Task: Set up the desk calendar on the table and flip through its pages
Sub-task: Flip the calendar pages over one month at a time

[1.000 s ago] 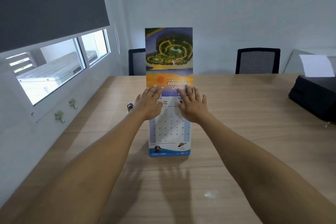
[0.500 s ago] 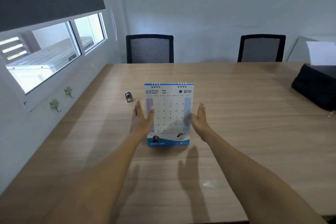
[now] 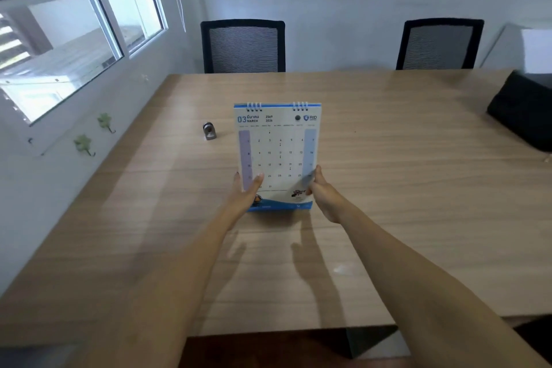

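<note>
A desk calendar [image 3: 277, 146] stands upright on the wooden table [image 3: 388, 188], wire-bound at the top, showing the March page with a blue base strip. My left hand [image 3: 246, 193] grips its lower left edge, thumb lying across the page front. My right hand [image 3: 321, 191] pinches the lower right corner of the front page, which looks slightly lifted and blurred there.
A small grey metal object [image 3: 209, 130] sits on the table left of the calendar. A black bag [image 3: 522, 110] lies at the right edge. Two black mesh chairs [image 3: 243, 46] [image 3: 439, 45] stand at the far side. A window and wall hooks [image 3: 105, 122] line the left wall.
A page that stood flipped up a second ago has gone over the top, showing March. Both hands dropped from the page middle to the lower corners and closed on them.
</note>
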The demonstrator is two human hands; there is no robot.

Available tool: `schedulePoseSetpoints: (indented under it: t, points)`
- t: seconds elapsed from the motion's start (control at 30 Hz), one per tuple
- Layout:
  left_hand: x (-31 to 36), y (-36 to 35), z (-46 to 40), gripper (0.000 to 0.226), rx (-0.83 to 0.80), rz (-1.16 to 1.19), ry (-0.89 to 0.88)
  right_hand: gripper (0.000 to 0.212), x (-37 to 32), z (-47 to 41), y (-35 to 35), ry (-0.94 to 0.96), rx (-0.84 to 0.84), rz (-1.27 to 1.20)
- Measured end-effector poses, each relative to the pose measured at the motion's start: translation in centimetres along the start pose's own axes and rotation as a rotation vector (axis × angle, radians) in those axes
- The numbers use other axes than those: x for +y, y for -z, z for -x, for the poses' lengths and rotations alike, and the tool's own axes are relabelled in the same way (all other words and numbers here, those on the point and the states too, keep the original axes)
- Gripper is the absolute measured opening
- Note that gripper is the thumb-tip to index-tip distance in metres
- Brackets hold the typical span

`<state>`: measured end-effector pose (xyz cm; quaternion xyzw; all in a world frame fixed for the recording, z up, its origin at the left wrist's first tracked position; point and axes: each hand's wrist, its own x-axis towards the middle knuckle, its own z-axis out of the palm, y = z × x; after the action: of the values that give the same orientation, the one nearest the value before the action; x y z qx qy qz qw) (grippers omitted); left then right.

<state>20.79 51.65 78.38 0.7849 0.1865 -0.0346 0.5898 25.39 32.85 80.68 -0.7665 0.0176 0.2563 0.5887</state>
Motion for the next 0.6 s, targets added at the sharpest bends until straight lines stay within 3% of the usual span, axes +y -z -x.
schedulePoseSetpoints:
  t: [0.1,0.23,0.37,0.47,0.53,0.6]
  points:
    - [-1.8,0.3,-1.4,0.118,0.005,-0.021,0.072,0.066,0.3,0.7,0.0,0.001,0.033,0.033]
    - [-3.8,0.5,-3.3,0.115,0.076,-0.089,0.067,0.05,0.2,1.8,0.1,0.024,0.022,0.103]
    - [0.5,0.6,2.0,0.064,0.137,-0.249,0.037,0.032,-0.3,3.1,0.5,0.02,0.03,0.147]
    - [0.9,1.7,3.1,0.046,0.164,-0.329,0.039,0.015,-1.2,4.9,0.8,0.024,0.032,0.19]
    - [1.0,2.9,3.5,0.033,0.199,-0.341,0.049,0.015,-1.6,5.4,1.5,0.019,0.031,0.198]
    - [1.3,3.9,3.8,0.026,0.198,-0.217,0.052,0.013,-2.1,6.0,2.5,0.025,0.021,0.178]
